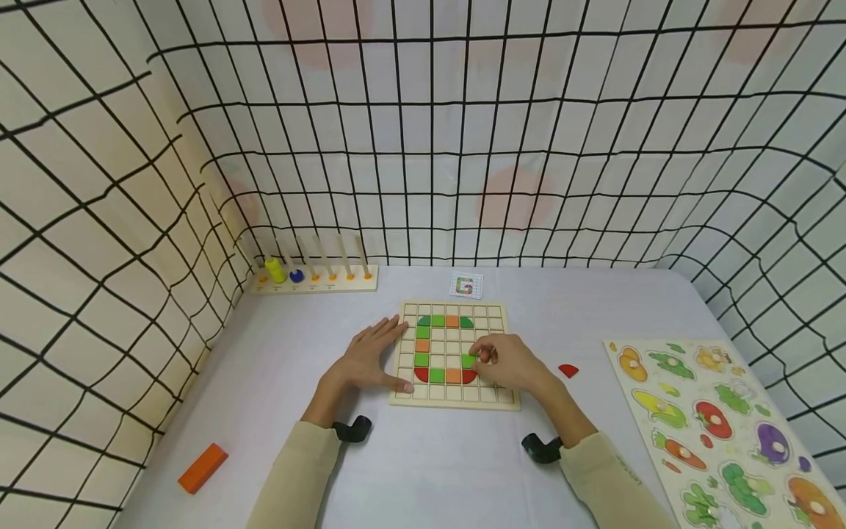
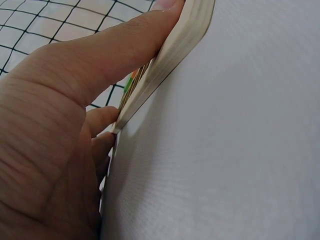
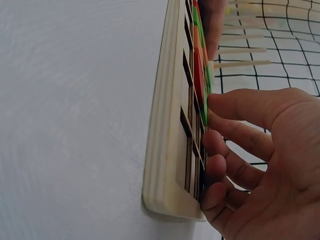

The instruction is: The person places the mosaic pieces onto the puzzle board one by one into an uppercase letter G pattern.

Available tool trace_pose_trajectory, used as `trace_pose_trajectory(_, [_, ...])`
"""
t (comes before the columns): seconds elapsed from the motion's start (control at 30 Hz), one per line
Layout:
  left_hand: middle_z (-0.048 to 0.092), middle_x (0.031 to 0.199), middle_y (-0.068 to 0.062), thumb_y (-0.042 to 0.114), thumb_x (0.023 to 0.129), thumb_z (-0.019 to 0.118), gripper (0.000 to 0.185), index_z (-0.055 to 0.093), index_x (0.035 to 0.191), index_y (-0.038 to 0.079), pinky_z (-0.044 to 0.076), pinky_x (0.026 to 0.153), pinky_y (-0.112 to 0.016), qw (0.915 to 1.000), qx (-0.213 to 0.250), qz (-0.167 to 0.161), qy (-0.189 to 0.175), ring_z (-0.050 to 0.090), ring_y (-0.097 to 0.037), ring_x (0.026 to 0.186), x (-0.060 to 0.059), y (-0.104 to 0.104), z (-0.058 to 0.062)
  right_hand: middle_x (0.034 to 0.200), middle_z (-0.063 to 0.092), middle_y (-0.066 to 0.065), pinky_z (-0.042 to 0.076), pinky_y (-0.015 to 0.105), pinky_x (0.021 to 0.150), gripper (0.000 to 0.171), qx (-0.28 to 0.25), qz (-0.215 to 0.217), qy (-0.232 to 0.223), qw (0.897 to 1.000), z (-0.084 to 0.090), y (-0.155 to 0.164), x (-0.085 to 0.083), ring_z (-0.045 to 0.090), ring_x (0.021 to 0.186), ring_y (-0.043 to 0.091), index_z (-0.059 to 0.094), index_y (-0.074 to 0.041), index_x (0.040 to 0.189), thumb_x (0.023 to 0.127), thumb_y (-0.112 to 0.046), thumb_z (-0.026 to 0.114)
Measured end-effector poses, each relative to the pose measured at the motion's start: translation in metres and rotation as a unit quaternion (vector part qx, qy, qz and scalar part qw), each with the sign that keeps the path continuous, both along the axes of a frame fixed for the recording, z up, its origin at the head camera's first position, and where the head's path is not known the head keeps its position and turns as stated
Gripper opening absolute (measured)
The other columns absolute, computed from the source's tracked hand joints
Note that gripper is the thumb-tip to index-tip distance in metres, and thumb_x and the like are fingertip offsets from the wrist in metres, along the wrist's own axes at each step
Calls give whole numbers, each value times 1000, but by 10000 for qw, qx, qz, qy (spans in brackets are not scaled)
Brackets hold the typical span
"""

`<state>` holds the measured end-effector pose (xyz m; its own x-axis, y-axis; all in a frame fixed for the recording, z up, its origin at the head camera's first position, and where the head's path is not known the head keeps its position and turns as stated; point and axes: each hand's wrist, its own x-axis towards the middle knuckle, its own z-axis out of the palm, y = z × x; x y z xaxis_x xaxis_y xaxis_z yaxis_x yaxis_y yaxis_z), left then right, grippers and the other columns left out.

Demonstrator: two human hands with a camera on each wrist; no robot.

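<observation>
A wooden grid board [image 1: 492, 397] lies on the table, bearing green, orange and red tiles set out like a letter G. My left hand [image 1: 370, 360] rests on its left side with fingers spread, the thumb on the lower left corner. At the G's right end, my right hand [image 1: 509, 361] pinches a light green square tile [image 1: 468, 361] between thumb and index finger, just above a red rounded tile [image 1: 468, 377]. The right wrist view shows that thumb against the green tile [image 3: 205, 115], the other fingers curled by the board's edge.
Behind the board lies a small pattern card [image 1: 466, 285] with a G. A loose red quarter-round tile [image 1: 568, 371] is at right, near a vegetable puzzle board [image 1: 681, 419]. A peg stand [image 1: 317, 283] with yellow and blue beads stands back left; an orange block [image 1: 203, 468] lies front left.
</observation>
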<state>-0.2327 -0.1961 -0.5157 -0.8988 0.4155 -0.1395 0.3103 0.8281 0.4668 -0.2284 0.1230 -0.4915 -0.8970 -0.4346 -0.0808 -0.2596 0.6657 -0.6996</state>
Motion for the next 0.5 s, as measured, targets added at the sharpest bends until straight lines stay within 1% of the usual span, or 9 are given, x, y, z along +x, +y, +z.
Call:
trace_pose_trajectory(0.17, [13, 175, 0, 69, 68, 84, 123, 24, 166, 23, 13, 129, -58, 10000, 25, -8, -36, 9, -27, 162, 1, 1, 2, 83, 60, 0, 45, 24, 67, 18, -77, 10, 39, 10000, 2, 4, 1, 53, 76, 14, 75, -7, 107, 90, -13, 72])
trace_pose_trajectory(0.3, [12, 175, 1, 69, 67, 84, 124, 24, 166, 24, 13, 129, -58, 10000, 45, 3, -51, 8, -26, 162, 3, 1, 3, 85, 62, 1, 45, 25, 68, 19, -153, -40, 66, 9999, 6, 12, 4, 54, 76, 15, 74, -6, 108, 92, -15, 74])
trace_pose_trajectory(0.43, [13, 175, 0, 69, 67, 84, 124, 25, 166, 24, 13, 129, -58, 10000, 58, 6, -1, 9, -27, 162, 3, 1, 4, 87, 63, 0, 45, 24, 66, 19, -125, -206, 98, 9997, 7, 25, 6, 53, 77, 15, 75, -8, 110, 93, -16, 73])
trace_pose_trajectory(0.5, [13, 175, 0, 69, 67, 84, 124, 25, 166, 23, 13, 129, -58, 10000, 57, -3, 17, 9, -27, 162, 2, 2, 4, 87, 63, 0, 45, 24, 65, 19, -64, -354, 106, 9993, 8, 33, 6, 53, 78, 15, 75, -9, 110, 93, -16, 74])
